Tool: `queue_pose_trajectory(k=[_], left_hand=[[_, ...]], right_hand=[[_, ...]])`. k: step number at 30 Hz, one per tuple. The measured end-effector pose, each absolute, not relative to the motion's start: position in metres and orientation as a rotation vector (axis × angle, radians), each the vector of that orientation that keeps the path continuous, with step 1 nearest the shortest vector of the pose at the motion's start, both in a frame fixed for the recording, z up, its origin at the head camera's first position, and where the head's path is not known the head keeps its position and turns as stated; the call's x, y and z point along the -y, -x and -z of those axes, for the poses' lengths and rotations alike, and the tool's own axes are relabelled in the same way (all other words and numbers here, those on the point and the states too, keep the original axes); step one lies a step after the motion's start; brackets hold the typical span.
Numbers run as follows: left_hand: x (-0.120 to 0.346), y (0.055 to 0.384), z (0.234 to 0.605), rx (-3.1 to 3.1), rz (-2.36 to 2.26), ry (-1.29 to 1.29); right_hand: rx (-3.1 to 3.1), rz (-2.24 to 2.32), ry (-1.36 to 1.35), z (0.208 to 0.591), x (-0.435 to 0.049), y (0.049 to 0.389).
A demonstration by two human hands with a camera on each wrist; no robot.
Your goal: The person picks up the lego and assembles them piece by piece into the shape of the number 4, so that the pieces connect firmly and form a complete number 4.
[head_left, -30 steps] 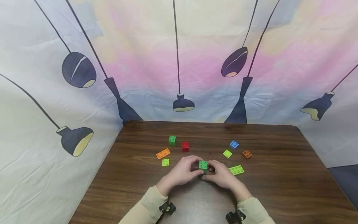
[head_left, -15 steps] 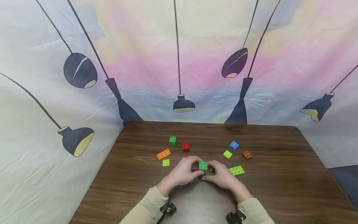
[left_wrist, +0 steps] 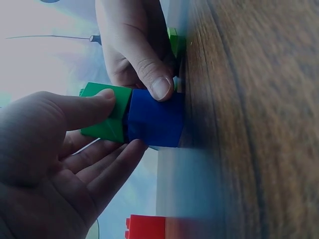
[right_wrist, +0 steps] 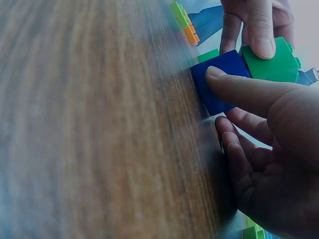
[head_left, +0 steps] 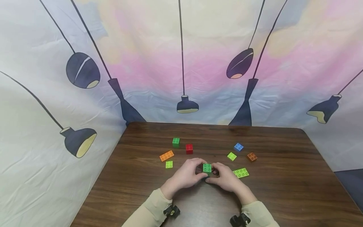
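Observation:
My left hand pinches a green two-by-two toy brick between thumb and fingers. Directly under that brick is a dark blue brick, which my right hand grips with its thumb flat on the near side. In the right wrist view the green brick meets the blue brick at a slight tilt, and a thin dark line shows between them. Whether the studs are fully pressed in cannot be told. The blue brick is low at the tabletop and mostly hidden in the head view.
Left of the hands lie a green brick, a red brick, an orange plate brick and a small lime brick. At right are blue, lime and brown bricks, plus a long lime brick beside my right hand.

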State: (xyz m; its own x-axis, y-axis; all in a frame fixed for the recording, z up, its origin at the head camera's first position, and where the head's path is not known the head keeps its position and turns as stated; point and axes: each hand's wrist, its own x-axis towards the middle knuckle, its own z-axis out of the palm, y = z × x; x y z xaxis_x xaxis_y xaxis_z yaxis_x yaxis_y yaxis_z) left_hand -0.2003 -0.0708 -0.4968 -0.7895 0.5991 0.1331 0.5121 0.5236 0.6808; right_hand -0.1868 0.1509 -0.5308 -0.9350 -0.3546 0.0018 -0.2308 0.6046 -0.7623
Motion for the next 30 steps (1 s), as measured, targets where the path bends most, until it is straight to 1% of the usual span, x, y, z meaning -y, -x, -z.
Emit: queue_pose_trajectory(k=[24, 30], left_hand=[[0.0674, 0.1990, 0.4897, -2.719, -0.947, -1.004], [0.0678, 0.2023, 0.4922, -2.700, -0.973, -1.003]], right_hand=[[-2.693, 1.216, 0.476, 0.5330, -0.1507, 0.1863], [-2.692, 1.224, 0.476, 0.5332, -0.1512, 0.1863]])
